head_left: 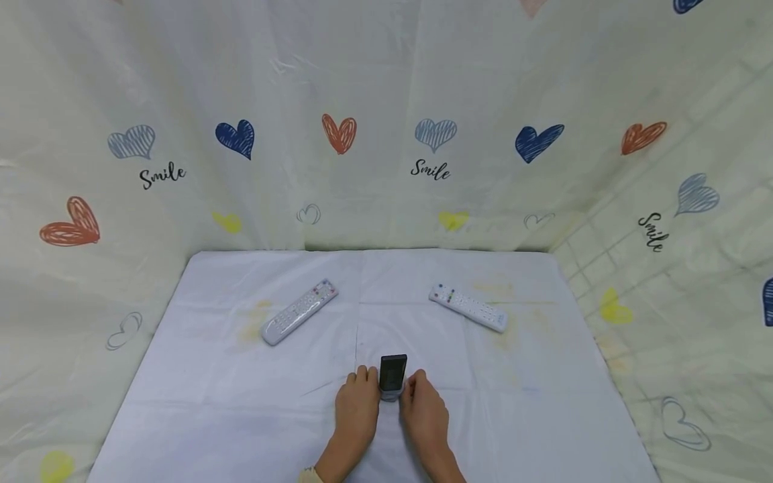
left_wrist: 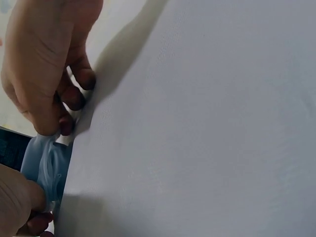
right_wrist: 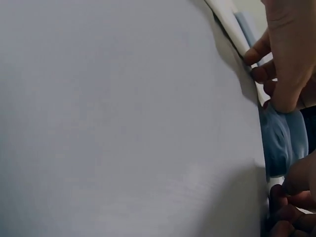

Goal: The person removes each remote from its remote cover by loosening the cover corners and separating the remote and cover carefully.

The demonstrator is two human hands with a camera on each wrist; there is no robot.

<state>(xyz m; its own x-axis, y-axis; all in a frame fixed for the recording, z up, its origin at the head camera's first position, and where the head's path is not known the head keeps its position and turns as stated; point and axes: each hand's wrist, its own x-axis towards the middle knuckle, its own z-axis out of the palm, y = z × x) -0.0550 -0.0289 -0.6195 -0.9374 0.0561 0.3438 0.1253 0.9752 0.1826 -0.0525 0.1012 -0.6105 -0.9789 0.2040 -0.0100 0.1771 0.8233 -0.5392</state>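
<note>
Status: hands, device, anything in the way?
Left hand, right hand pinch clear cover. Dark device between them. Nothing visibly in the way; grey remote, white remote farther back.

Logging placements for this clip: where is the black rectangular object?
In the head view, the black rectangular object is at lower centre, between the left hand and right hand.

The left grip [head_left: 357, 406] pinches; just right of it, the right grip [head_left: 425, 409] pinches too, both angled inward.

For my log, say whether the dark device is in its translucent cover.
Partly in: the dark device protrudes from the translucent cover bunched between the hands.
</note>
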